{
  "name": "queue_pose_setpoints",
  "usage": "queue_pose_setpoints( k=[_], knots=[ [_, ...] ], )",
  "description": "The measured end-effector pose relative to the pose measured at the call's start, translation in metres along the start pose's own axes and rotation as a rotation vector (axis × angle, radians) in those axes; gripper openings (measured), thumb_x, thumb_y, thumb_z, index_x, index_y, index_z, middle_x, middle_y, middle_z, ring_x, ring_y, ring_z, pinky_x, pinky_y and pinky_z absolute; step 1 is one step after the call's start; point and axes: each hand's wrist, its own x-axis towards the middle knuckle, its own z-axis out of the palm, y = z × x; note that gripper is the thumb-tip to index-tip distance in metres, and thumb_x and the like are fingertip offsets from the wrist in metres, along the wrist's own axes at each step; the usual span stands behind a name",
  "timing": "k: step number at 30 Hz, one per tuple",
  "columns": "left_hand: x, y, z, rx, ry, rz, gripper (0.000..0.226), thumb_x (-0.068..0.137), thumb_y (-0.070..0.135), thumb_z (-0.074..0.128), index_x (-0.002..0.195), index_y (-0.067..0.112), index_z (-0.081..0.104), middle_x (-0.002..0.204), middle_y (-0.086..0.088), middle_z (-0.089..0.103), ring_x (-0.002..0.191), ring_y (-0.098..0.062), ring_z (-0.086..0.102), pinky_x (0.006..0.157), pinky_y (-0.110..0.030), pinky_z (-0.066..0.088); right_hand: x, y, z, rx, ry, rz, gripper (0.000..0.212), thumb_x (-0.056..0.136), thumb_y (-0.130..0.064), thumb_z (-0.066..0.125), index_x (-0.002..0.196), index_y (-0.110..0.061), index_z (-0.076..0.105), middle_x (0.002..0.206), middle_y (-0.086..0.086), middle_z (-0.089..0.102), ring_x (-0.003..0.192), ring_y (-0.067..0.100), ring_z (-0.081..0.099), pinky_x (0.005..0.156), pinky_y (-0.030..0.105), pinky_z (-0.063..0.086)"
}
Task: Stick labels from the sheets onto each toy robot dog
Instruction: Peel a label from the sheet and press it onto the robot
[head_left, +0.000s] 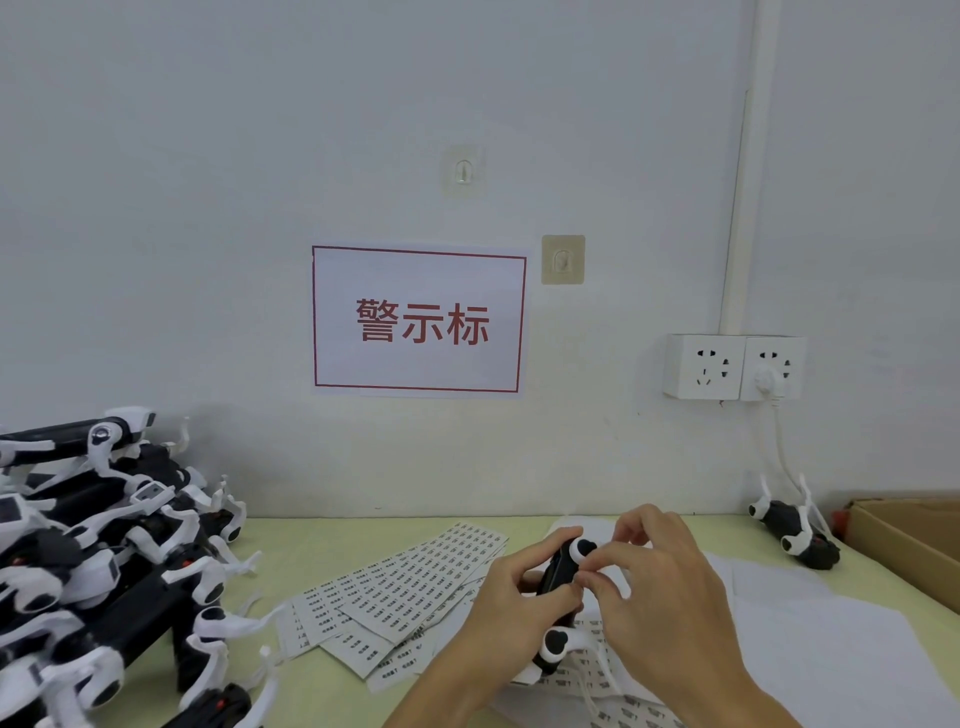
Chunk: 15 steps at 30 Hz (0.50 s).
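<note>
A worker's left hand (511, 587) grips a toy dog (558, 574) above the label sheets (410, 582) while right-hand (649, 566) fingers pinch at its body, seemingly pressing a label. A slip could seat it crooked. Unlabelled dogs (104, 561) crowd the bench (291, 540) at left; another dog (795, 530) lies by the box (904, 540).

We see a pile of dogs (104, 566) at the bench's (322, 535) left edge, label sheets (400, 587) mid-bench, one dog (795, 530) by the back edge at right, and a box (914, 540) at the right edge.
</note>
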Motion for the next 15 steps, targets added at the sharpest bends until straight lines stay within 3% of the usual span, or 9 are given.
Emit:
queue_pose_setpoints(
  k=[5,9,12,15],
  knots=[
    [-0.001,0.001,0.0,0.018,0.0,0.005,0.045,0.089,0.018,0.068,0.11,0.059,0.068,0.088,-0.002,0.071,0.085,-0.012,0.066,0.087,-0.022,0.055,-0.001,0.001,0.0,0.001,-0.021,0.033,0.019,0.069,-0.025,0.089,0.071,-0.035,0.072,0.085,-0.021,0.043,0.082,0.006,0.049,0.059,0.017,0.035],
    [-0.001,0.001,0.001,0.016,-0.003,0.008,0.044,0.086,0.021,0.068,0.109,0.058,0.069,0.086,-0.003,0.071,0.085,-0.013,0.066,0.091,-0.028,0.055,0.005,0.005,-0.003,0.026,-0.052,0.096,0.024,0.071,-0.038,0.084,0.076,-0.041,0.061,0.092,-0.025,0.042,0.091,-0.001,0.043,0.062,0.011,0.031],
    [-0.001,-0.001,0.0,0.003,0.005,0.001,0.046,0.087,0.018,0.068,0.114,0.055,0.069,0.091,-0.009,0.073,0.086,-0.015,0.068,0.091,-0.03,0.056,0.009,0.009,-0.002,0.184,-0.084,0.144,0.025,0.073,-0.036,0.083,0.077,-0.042,0.058,0.095,-0.025,0.047,0.101,-0.01,0.044,0.07,0.014,0.035],
    [0.001,-0.006,-0.002,-0.014,0.026,-0.032,0.05,0.09,0.009,0.064,0.127,0.044,0.066,0.097,-0.016,0.075,0.088,-0.016,0.07,0.088,-0.028,0.056,0.009,0.016,-0.002,0.395,-0.089,0.123,0.021,0.082,-0.025,0.078,0.084,-0.04,0.064,0.1,-0.024,0.053,0.102,-0.004,0.051,0.076,0.017,0.037]
  ],
)
